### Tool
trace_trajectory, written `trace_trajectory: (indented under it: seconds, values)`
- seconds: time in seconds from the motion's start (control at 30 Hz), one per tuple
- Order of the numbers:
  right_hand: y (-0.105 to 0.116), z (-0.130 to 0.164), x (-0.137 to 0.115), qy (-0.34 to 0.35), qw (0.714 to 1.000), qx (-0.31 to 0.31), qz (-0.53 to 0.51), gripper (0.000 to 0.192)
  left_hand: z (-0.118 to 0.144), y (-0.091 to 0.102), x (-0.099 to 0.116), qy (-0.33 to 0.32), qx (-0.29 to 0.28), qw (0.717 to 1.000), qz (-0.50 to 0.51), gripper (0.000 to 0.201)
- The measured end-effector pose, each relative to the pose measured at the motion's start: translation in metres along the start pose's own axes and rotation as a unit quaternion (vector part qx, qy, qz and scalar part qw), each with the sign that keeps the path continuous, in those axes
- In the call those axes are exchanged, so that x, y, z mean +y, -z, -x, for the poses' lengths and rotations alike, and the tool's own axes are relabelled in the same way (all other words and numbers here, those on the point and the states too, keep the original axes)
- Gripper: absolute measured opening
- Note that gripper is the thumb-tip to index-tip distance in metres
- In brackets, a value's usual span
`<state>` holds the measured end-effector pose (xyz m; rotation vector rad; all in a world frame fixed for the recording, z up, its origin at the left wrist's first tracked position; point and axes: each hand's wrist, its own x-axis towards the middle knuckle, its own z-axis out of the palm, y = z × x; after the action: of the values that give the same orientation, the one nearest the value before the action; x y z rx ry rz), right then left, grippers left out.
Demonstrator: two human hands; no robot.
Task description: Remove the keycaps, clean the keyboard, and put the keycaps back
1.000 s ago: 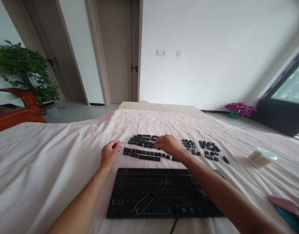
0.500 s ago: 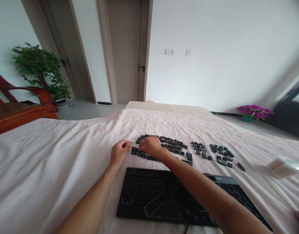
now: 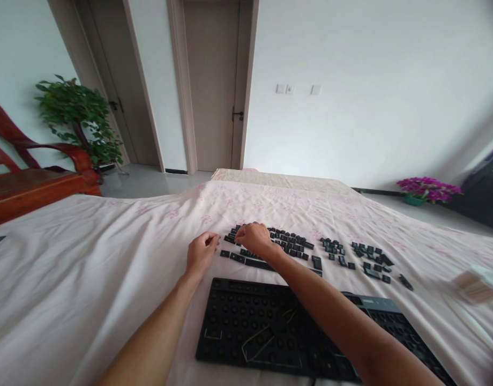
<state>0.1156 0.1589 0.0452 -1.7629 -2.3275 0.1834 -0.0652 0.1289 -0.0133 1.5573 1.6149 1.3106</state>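
Right now the keycaps (image 3: 284, 245) lie in rows on the sheet (image 3: 89, 268), just beyond the keyboard (image 3: 270, 332). The right hand (image 3: 254, 239) rests on the left end of those rows, fingers curled down onto the caps; whether it has one pinched I cannot tell. The left hand (image 3: 201, 253) sits on the sheet just left of the rows, loosely curled with thumb and fingertips close together; what lies between them, if anything, is hidden.

The keyboard is stripped, its bare black base showing round switch stems, with a wire tool (image 3: 256, 343) lying on it. Smaller groups of loose caps (image 3: 369, 260) lie to the right of the main rows, well apart from the hands.

At the far right edge a small white tub (image 3: 477, 284) lies tipped on its side on the sheet, pale sticks showing in its mouth. No writing on the caps, the tub or the keyboard can be read.

Compared with half a second ago, the view has swung left: the keyboard and caps sit further right in the picture, and the tub is nearly out of it. The right hand is on the same end of the rows as before, and the left hand is beside it as it was.

Beyond the bed stand a door (image 3: 212, 80), a plant (image 3: 80, 118) and a wooden chair (image 3: 37, 171).
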Motion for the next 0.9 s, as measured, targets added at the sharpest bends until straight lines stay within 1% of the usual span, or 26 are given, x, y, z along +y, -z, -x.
trace_trajectory:
  seconds: [0.13, 0.3, 0.6, 0.77, 0.9]
  values:
    - [-0.0026, -0.0053, 0.0026, -0.009, 1.0, 0.007, 0.007, 0.016, -0.0001, 0.0, -0.0008, -0.001, 0.001, 1.0, 0.001, 0.032]
    - [-0.0062, -0.0054, 0.0031, -0.006, 1.0, 0.009, 0.008, 0.015, -0.0001, 0.0, -0.0007, -0.002, 0.002, 1.0, 0.002, 0.032]
    - [-0.0033, -0.002, 0.0025, -0.009, 1.0, 0.002, 0.012, 0.015, 0.001, 0.0009, 0.0024, 0.0, 0.003, 1.0, 0.005, 0.032]
    - [-0.0036, -0.0017, 0.0034, -0.006, 1.0, 0.006, 0.017, 0.017, 0.0009, 0.0006, 0.0025, 0.001, 0.007, 1.0, 0.003, 0.031]
    - [0.0008, 0.0023, 0.0051, 0.003, 1.0, 0.013, 0.017, 0.02, 0.0006, 0.0, 0.0014, 0.001, 0.008, 1.0, 0.004, 0.031]
